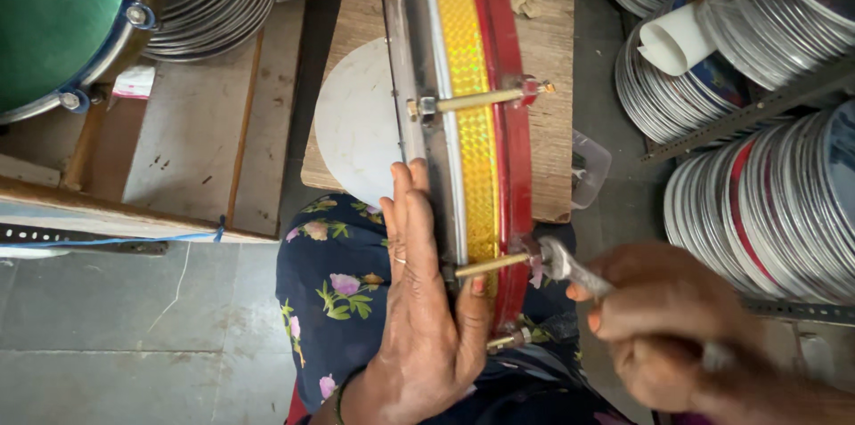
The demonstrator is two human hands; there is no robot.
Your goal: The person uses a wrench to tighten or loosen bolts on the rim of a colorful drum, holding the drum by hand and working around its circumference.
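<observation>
Drum [485, 140]: glossy red rim, glittery gold foil band, brass rods; matt wood board [557, 51].

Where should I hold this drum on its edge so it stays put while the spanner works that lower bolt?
Probably grip the drum at its metal rim, coming from the left, opposite the bolt. It stands on edge, so that rim is a narrow upright band; the left hand lies flat along it there, thumb hooked over the yellow side. The right hand has the spanner.
</observation>
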